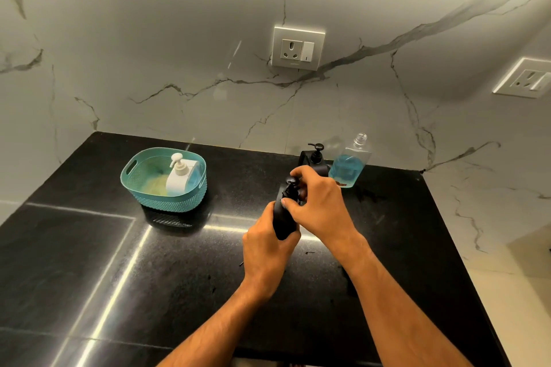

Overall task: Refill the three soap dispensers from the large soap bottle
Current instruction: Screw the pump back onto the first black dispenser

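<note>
A: Where's the black dispenser (284, 217)?
B: Mid-countertop (119, 247), toward the back edge. Left hand (267, 250) grips its body; right hand (319, 202) pinches the pump head (290, 185).
A: Advice?
B: Keep it upright, twist steadily, avoid cross-threading.

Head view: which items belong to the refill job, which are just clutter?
Job:
- black dispenser, gripped by left hand, right hand on its pump
- second black dispenser
- white dispenser
- uncapped soap bottle, blue liquid

Lying about:
- teal basket holding the white dispenser
- wall sockets
</note>
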